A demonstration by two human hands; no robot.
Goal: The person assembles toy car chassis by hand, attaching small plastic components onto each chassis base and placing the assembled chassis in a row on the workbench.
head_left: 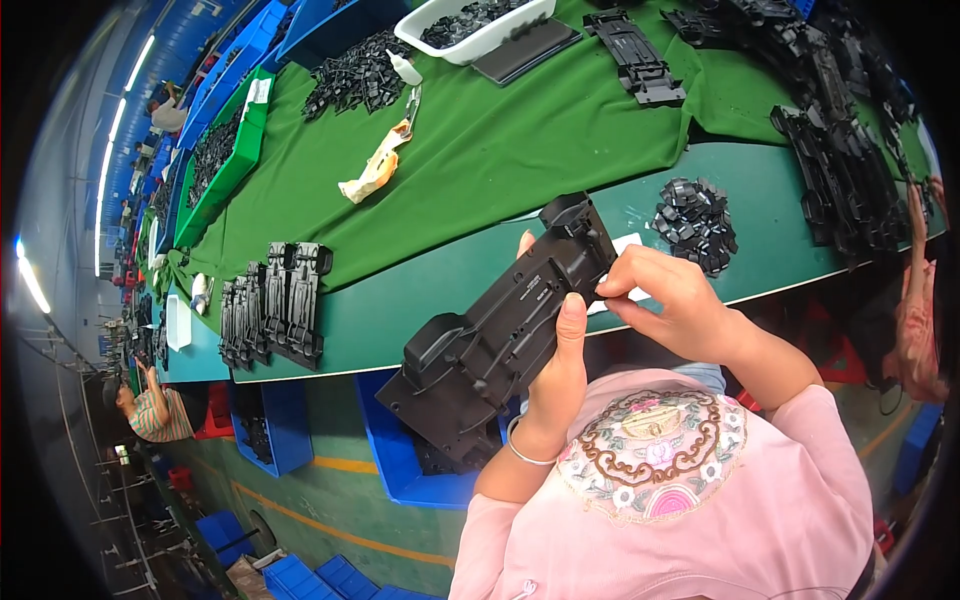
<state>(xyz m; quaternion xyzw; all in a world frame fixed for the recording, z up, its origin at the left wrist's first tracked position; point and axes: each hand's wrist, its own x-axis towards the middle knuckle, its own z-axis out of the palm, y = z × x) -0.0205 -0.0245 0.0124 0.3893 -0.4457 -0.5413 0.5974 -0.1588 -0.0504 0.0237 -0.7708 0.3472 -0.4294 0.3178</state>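
Note:
A long black plastic toy-car chassis (505, 325) with wheel arches is held up at a slant over the table's front edge. My left hand (558, 385) grips it, thumb along the near side and a fingertip showing at the far side. At its right edge, near the upper end, my right hand (672, 300) is closed in a pinch; whatever sits between those fingertips is too small or hidden to name. Behind my right hand lies something white and flat (628, 243), partly covered. A pile of small black plastic parts (697, 225) rests just beyond that hand.
Several similar chassis (290, 305) stand in a row at left, with more stacked (840, 180) at right. On the green cloth (480, 150) are a white tub (470, 50), a small bottle (404, 68) and loose black parts (355, 75). A blue bin (385, 460) sits below the table edge.

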